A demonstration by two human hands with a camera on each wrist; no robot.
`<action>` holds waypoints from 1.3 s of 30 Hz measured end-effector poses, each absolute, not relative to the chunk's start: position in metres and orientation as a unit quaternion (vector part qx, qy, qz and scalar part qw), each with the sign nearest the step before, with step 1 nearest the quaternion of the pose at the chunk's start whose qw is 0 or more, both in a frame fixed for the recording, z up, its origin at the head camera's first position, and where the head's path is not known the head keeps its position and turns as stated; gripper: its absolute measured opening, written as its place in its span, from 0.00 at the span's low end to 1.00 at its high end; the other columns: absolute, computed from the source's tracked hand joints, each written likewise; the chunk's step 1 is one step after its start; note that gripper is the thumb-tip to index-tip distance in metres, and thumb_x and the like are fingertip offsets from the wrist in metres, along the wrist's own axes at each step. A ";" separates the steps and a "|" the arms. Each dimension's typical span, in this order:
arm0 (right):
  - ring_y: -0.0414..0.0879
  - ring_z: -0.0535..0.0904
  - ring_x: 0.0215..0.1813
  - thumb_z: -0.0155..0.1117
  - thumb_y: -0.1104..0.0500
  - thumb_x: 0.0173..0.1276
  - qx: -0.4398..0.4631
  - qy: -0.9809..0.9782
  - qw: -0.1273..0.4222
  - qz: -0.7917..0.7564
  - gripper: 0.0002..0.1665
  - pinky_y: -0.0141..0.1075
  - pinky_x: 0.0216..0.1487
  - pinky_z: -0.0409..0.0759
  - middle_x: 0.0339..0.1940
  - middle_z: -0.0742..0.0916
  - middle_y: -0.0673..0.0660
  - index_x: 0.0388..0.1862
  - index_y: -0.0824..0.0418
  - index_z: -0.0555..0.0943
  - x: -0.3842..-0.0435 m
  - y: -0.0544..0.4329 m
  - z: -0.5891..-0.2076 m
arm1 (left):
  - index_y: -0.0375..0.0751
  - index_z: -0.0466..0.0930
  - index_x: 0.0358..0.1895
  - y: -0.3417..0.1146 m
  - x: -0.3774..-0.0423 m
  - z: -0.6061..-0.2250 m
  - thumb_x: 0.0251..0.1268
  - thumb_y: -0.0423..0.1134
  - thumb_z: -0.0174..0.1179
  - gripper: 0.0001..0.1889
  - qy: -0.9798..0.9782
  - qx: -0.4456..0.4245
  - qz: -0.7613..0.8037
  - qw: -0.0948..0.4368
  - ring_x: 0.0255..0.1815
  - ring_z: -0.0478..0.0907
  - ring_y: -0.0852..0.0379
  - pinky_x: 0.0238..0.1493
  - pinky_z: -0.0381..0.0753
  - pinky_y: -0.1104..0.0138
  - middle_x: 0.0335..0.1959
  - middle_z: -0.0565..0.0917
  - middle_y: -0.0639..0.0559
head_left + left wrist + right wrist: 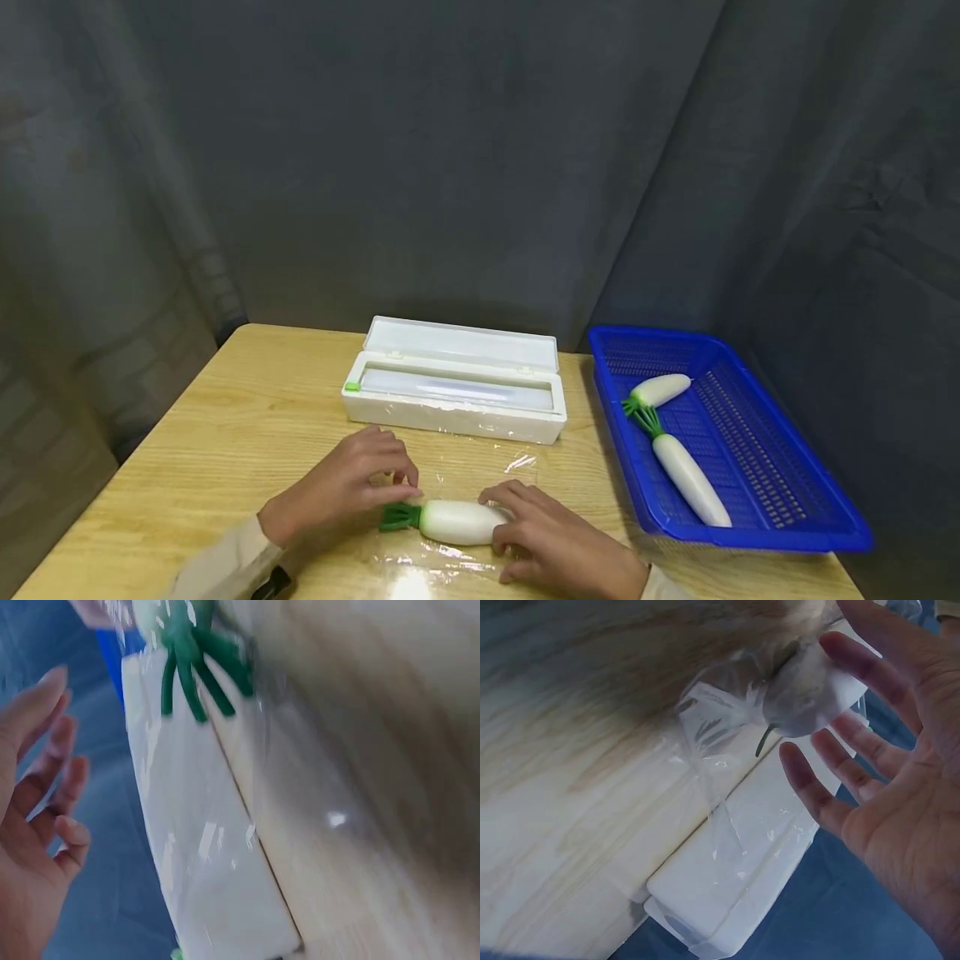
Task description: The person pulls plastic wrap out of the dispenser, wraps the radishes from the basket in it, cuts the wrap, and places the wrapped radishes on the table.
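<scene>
A white radish [459,522] with green leaf stalks [400,517] lies on clear plastic film [442,562] on the table, leaves to the left. My left hand [372,471] hovers by the leaf end, fingers loosely bent and holding nothing. In the left wrist view, that hand [37,795] is apart from the green stalks [191,664]. My right hand [551,533] is at the tip end, its spread, slightly bent fingers overlapping the radish in the head view. The right wrist view shows its fingers [810,784] around the film-covered tip [799,701], without a grip.
Behind the radish stands an open white box [453,419] with a roll of film [457,389]; film stretches down over its front. On the right, a blue basket [637,475] holds two more radishes [690,479]. A dark curtain [420,167] hangs behind the wooden table [217,433].
</scene>
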State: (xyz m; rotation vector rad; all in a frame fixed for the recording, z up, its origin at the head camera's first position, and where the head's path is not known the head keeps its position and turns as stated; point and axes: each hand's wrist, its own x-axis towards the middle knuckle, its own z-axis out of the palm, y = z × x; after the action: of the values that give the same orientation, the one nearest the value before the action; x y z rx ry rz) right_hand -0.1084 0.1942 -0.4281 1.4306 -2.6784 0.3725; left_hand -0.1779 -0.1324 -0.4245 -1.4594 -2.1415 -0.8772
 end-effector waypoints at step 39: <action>0.40 0.80 0.57 0.67 0.58 0.76 0.471 -0.857 0.118 0.170 0.05 0.35 0.59 0.82 0.55 0.82 0.48 0.41 0.50 0.78 -0.113 0.197 -0.434 | 0.58 0.79 0.35 -0.132 -0.152 -0.425 0.69 0.43 0.71 0.09 -0.789 -0.560 -0.221 0.127 0.38 0.69 0.71 0.44 0.70 0.78 0.36 0.75 0.68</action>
State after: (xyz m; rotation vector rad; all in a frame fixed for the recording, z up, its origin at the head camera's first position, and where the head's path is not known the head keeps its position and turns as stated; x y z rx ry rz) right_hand -0.1127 0.1973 -0.4338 1.3781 -2.5077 0.4987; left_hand -0.1523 -0.1325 -0.4252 -1.6284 -2.2947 -0.6435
